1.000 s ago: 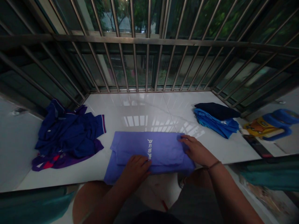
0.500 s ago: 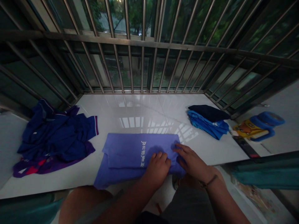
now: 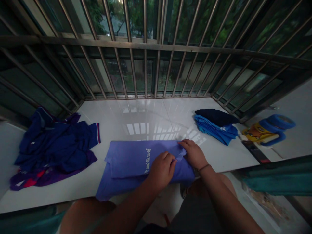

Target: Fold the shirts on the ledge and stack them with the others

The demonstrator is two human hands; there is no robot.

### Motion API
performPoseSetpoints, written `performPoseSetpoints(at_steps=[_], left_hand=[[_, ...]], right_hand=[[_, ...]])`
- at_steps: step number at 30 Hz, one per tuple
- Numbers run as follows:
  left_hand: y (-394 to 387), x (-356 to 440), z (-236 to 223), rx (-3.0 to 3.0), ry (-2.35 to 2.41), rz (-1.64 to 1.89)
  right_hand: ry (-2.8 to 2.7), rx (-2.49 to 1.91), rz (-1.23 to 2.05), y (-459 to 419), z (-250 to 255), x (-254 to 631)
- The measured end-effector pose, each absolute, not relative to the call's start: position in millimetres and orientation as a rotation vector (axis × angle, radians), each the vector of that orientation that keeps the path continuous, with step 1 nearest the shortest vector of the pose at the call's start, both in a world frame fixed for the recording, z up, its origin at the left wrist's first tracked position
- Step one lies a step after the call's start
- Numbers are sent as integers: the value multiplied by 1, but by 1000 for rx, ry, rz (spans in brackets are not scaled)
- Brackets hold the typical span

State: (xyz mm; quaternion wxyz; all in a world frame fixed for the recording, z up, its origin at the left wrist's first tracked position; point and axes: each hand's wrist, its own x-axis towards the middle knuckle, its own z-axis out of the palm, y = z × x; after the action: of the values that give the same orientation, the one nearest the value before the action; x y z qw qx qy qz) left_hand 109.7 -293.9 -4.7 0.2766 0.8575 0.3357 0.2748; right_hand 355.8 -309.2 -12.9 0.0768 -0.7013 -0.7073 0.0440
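A purple shirt (image 3: 129,159) with white lettering lies folded over on the white tiled ledge in front of me, its lower edge hanging past the ledge's front. My left hand (image 3: 162,169) is closed on the upper layer near the lettering, pinching a bit of cloth between thumb and fingers. At the shirt's far right corner, my right hand (image 3: 193,152) grips the edge, fingers curled over it. Between both hands the cloth is bunched and slightly raised. Some of the lettering is hidden behind my left hand.
On the left lies a heap of dark blue and purple clothes (image 3: 56,146). Folded blue and navy clothes (image 3: 215,125) sit at the right. Beyond them are a blue-and-yellow jug (image 3: 270,130) and a dark flat object (image 3: 255,152). Metal bars (image 3: 146,47) close off the back.
My right hand has moved up to the shirt's far right corner and taken hold of it. My left hand now pinches the cloth, which has been lifted slightly between them.
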Motion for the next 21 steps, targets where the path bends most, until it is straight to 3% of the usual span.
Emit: performPoseSetpoints(at_steps=[12, 16, 21], left_hand=[[-306, 125, -22, 2412, 871, 403], [-307, 95, -28, 2399, 798, 527], [-260, 24, -26, 2369, 1072, 779]], right_hand=[[-1899, -2221, 54, -274, -28, 370], [-1847, -2239, 59, -275, -33, 378], [-1750, -2278, 94, -268, -34, 391]])
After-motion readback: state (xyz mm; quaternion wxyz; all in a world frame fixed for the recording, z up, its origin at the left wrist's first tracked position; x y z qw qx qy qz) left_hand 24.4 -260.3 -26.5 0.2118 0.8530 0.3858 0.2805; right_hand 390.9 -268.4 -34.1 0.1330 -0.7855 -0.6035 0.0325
